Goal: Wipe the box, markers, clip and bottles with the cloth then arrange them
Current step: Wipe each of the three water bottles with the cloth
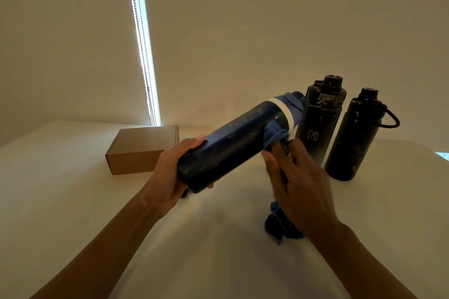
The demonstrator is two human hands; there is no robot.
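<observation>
My left hand (170, 172) grips the base of a dark blue bottle (233, 138) with a white band, held tilted above the table, its cap pointing up and right. My right hand (296, 177) holds a blue cloth (275, 135) against the bottle's side near the band; the cloth's tail (279, 223) hangs below the hand. Two black bottles stand upright at the right: one with a logo (320, 116), one with a loop strap (357, 136). A closed brown cardboard box (141, 148) lies at the left. Markers and clip are not visible.
The white table (73, 189) spreads below the hands. Behind it hang pale roller blinds with a bright slit and bead chains (143, 43). The table's right edge shows near the far right (439, 155).
</observation>
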